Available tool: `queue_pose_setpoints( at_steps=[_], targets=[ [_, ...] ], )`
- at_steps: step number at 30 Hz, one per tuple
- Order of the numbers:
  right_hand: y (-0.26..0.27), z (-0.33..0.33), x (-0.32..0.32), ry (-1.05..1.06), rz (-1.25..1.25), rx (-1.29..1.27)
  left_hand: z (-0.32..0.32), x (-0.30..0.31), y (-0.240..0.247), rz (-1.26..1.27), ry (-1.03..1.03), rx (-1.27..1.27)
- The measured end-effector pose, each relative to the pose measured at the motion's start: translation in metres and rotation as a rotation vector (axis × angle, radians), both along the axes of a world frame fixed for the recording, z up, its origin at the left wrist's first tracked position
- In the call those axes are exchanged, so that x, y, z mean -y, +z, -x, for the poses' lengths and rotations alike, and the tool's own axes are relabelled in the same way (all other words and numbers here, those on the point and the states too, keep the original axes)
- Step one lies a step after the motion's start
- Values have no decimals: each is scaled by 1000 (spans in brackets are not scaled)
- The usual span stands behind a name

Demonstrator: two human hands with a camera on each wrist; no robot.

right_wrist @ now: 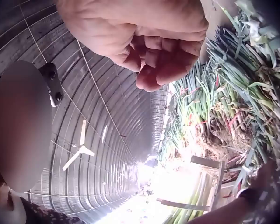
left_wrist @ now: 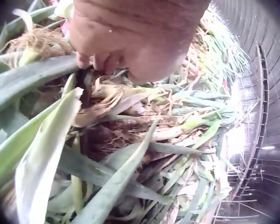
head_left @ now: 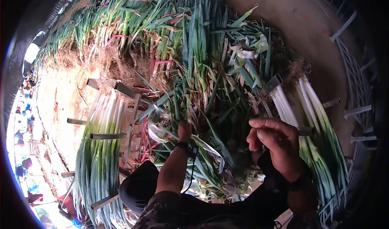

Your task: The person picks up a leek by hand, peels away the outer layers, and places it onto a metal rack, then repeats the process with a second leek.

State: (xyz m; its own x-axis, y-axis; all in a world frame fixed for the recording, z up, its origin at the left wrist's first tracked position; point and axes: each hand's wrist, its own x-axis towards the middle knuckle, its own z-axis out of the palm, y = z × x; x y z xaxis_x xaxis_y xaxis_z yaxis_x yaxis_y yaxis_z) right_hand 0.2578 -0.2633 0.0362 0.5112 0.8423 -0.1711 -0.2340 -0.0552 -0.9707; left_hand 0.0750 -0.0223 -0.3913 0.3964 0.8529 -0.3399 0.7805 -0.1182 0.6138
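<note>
My left hand reaches down into a loose heap of long green onions in front of my knees. Its fingers curl downward among leaves and dry husks in the left wrist view; a broad green leaf runs up to the fingertips. I cannot tell whether those fingers hold something. Raised above the right side of the heap, my right hand has loosely bent fingers, and its palm is bare in the right wrist view. Peeled green onions with white stems lie just beyond it.
Another stack of cleaned green onions lies at left in a metal rack. Bundles tied with red strips line the back, roots toward me. Stripped leaves litter the space between my legs. A ribbed curved wall rises around.
</note>
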Motion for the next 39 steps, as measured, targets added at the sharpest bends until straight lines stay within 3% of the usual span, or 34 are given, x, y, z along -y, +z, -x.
queue_pose_setpoints(
  at_steps=[1, 3, 4, 7, 9, 11, 12, 15, 18, 21, 24, 26, 29, 30, 33, 34, 37, 39],
  targets=[
    [0, 0, 0, 2, 4, -15, 8, 7, -7, -13, -82, -69],
    [0, -1, -1, 8, 10, -44, 18, 24, -15, -21, 12, 78],
    [3, 0, -1, 13, 22, -58, 16, 22, -17, 36, -26, -60],
    [5, 4, 0, 25, 66, -125, 12, 22, -8, 232, -19, -10],
    [6, 6, 0, 37, 63, -138, 12, 21, -11, -68, -537, -155],
    [7, 8, 0, 41, 49, -132, 24, 27, -51, -192, -613, -47],
    [7, 10, 1, 42, 46, -135, 34, 39, -84, -156, -431, 131],
    [2, 11, -1, 78, 14, -107, 40, 84, -41, 39, -88, 186],
    [5, 11, -3, 57, 44, -71, 41, 103, 24, 178, -109, 163],
    [4, 13, -5, 62, 43, -58, 35, 120, 40, 61, -111, 142],
    [7, 13, -5, 44, 47, -89, 23, 118, 40, -471, -266, 217],
    [8, 15, -2, 13, 36, -125, 16, 113, 31, -462, -286, 123],
    [5, 12, 3, 3, 16, -97, -20, 72, 68, 17, -314, 23],
    [4, 12, 3, -13, 13, -99, -30, 65, 55, -293, -371, 167],
    [2, 7, 2, -31, 28, -84, -80, 34, 48, -43, -191, 285],
    [1, 5, 2, -29, 23, -96, -94, 19, 40, -63, -220, 282],
    [-2, -2, 3, -18, 37, -85, -121, 8, 31, 35, -108, 38],
    [-5, -4, 4, -27, 12, -102, -132, 3, 27, 39, -135, 41]
  ],
)
